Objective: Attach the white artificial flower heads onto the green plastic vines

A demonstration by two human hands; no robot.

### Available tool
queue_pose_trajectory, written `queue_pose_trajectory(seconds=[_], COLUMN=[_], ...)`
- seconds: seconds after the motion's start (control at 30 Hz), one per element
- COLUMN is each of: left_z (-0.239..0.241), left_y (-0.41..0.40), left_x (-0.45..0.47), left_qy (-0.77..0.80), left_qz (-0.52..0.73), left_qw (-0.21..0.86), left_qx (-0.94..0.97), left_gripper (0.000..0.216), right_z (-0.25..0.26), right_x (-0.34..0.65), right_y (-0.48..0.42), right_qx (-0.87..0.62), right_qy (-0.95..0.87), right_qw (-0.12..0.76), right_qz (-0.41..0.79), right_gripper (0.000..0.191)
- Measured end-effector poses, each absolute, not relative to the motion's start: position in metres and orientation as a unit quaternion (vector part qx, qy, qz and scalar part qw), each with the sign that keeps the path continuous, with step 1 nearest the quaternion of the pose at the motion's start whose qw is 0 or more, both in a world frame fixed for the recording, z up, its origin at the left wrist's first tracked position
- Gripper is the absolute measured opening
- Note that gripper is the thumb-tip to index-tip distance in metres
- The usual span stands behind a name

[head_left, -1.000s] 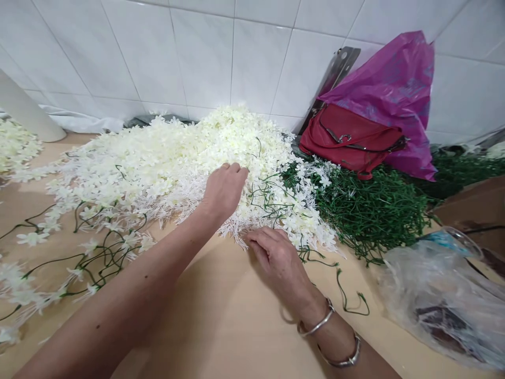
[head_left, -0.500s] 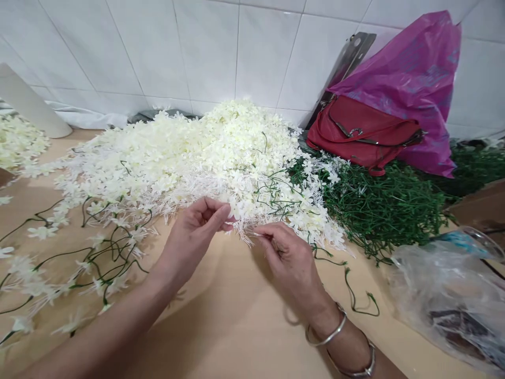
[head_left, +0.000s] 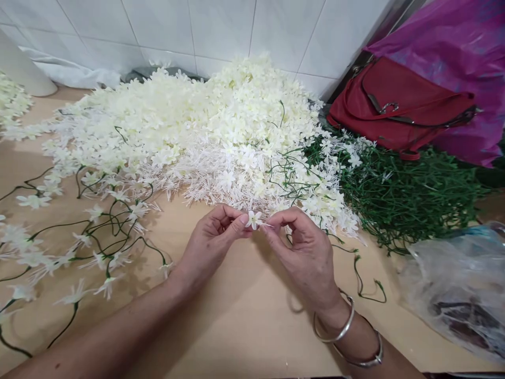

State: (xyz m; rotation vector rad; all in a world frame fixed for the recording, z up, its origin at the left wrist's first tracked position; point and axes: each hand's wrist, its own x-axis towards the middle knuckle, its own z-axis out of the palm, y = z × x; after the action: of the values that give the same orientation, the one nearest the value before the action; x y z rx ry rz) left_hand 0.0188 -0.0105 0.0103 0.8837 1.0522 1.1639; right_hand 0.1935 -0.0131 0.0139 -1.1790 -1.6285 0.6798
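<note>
A small cream plastic flower (head_left: 253, 219) is pinched between the fingertips of my left hand (head_left: 215, 238). My right hand (head_left: 305, 248) pinches a thin white stamen piece right beside the flower, the two hands meeting over the wooden table (head_left: 244, 321). Two silver bangles ring my right wrist. Just beyond the hands lies a big heap of cream flowers (head_left: 197, 126) with white spiky stamen pieces (head_left: 205, 179) along its near edge.
Finished green stems with flowers (head_left: 98, 231) spread at the left. A pile of bare green stems (head_left: 410, 195) lies at the right, behind it a red handbag (head_left: 398, 108) and a purple plastic bag (head_left: 453, 47). A clear plastic bag (head_left: 457, 289) sits near right. White tiled wall behind.
My left hand came back from the top of the flower heap with one flower. Both hands drew toward me and met over the table; the view tilted down.
</note>
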Motion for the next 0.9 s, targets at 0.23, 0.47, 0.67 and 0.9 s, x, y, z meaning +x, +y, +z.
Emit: queue_pose_trajectory(seconds=[0.23,0.47,0.67,0.9], left_z=[0.0151,0.0129,0.0152,0.0157], left_y=[-0.0123,-0.0126,-0.0146,-0.0169], left_x=[0.0196,0.0181,0.0176,0.0227], left_qy=[0.470,0.447,0.438,0.433], left_qz=[0.472,0.469,0.447,0.469], left_qw=[0.611,0.645,0.658,0.653], left_qx=[0.428,0.405,0.419,0.409], left_gripper=[0.023,0.017,0.017,0.033], right_z=[0.0113,0.0076,0.0118,0.0119], right_x=[0.1889,0.1855,0.1880,0.1920], right_y=[-0.0135,-0.0163,-0.0155,-0.0127], right_qx=[-0.508,-0.503,-0.501,-0.475], right_qy=[-0.655,-0.650,-0.672,-0.719], right_qw=[0.481,0.483,0.467,0.455], right_qz=[0.285,0.302,0.282,0.224], right_gripper=[0.013,0.017,0.030,0.015])
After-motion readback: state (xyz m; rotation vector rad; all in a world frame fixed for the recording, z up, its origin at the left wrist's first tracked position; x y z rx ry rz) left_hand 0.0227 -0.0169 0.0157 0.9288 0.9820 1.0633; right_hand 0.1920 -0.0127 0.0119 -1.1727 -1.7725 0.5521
